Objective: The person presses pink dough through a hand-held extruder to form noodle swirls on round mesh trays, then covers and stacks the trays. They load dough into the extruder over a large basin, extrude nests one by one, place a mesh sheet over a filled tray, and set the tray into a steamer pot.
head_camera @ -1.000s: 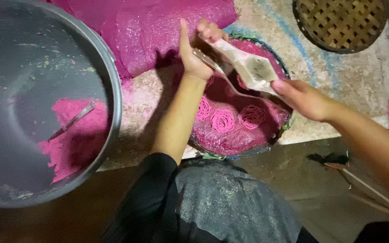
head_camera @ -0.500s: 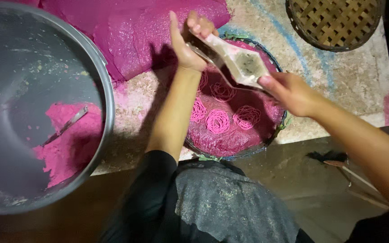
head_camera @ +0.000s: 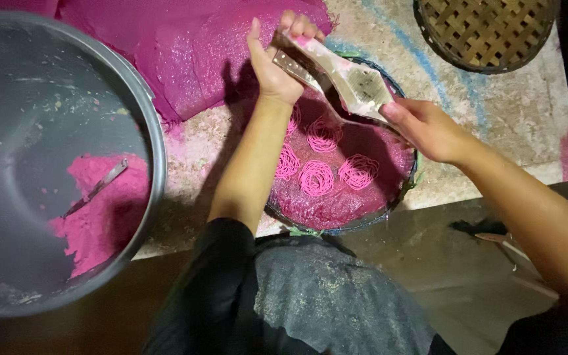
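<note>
My left hand point(head_camera: 276, 60) and my right hand point(head_camera: 424, 128) grip the two ends of a wooden noodle press point(head_camera: 346, 75) smeared with pink dough. I hold it over a round woven tray point(head_camera: 407, 187) lined with a pink sheet. Several small coils of pink noodle point(head_camera: 317, 177) lie on that tray, under and in front of the press. My left forearm crosses the tray's left edge.
A big grey metal basin point(head_camera: 146, 131) at the left holds a lump of pink dough point(head_camera: 103, 210) with a spoon stuck in it. A pink cloth point(head_camera: 165, 46) lies at the back. An empty woven basket point(head_camera: 488, 29) sits at the top right on the mat.
The view has shifted slightly. My hands and the press have stayed over the back of the tray, and a further coil now shows beneath the press.
</note>
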